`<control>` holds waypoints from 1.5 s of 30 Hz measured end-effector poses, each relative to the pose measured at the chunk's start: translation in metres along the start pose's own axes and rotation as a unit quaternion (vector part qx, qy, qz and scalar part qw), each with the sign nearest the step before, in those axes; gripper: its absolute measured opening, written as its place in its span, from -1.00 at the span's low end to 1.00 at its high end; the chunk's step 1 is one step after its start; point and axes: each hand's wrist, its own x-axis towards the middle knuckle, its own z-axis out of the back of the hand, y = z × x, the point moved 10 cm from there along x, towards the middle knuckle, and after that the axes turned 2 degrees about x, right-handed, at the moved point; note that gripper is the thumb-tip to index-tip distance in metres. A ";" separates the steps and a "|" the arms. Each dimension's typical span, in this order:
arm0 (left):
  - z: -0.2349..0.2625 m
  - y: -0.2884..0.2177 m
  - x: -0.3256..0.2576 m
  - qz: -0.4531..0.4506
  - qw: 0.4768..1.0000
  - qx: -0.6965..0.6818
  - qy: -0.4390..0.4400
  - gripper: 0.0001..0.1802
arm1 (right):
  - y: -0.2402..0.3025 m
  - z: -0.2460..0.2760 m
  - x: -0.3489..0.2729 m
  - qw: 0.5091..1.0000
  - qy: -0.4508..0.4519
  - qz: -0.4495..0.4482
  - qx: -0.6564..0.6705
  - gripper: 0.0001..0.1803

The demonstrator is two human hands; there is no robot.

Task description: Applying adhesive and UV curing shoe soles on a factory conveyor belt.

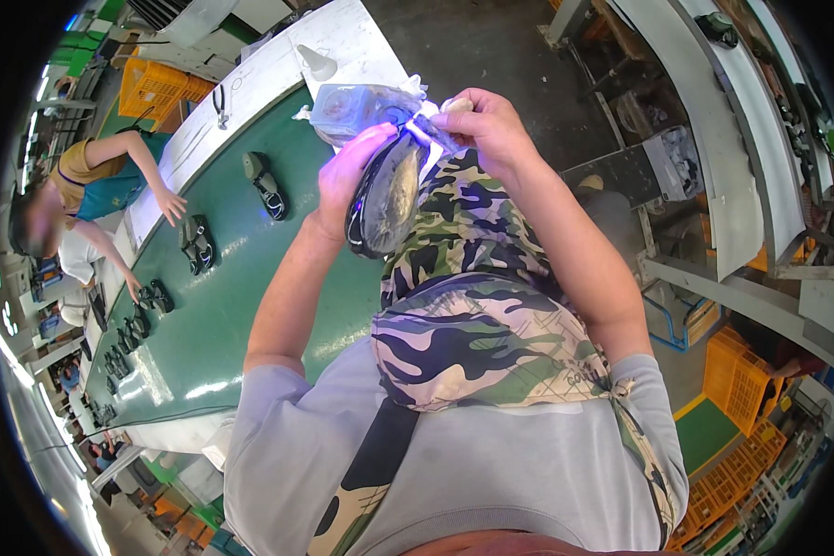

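My left hand [345, 178] grips a dark shoe [395, 196] by its side, with its greyish, smudged sole turned up toward me. Near the shoe's far end, my right hand [496, 132] is closed, thumb against fingers, on a small pale piece that I cannot make out. A bright violet-white glow [421, 130] lies between the two hands and washes out detail there. Just beyond my left fingers stands a translucent blue container [339, 109]. A camouflage apron [491, 324] covers my front below the shoe.
Several dark sandals [265, 185] lie along a green conveyor belt [241, 278] to my left. Across it, a co-worker [111, 185] reaches over the shoes. On the white ledge are pliers [220, 107] and a pale cone [317, 63]. Orange crates [737, 380] stand at right.
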 end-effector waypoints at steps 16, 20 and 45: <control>-0.031 0.012 0.029 0.123 0.978 0.075 0.154 -0.33 | 0.125 -0.046 -0.035 0.931 0.044 0.275 -0.237 -0.78; -0.037 0.028 0.020 0.190 0.960 -0.034 0.205 -0.27 | 0.127 -0.042 -0.025 0.905 0.045 0.328 -0.265 -0.79; -0.063 0.049 -0.013 0.444 0.726 -0.491 0.183 -0.34 | 0.038 -0.025 -0.025 0.931 0.151 0.226 -0.245 -0.80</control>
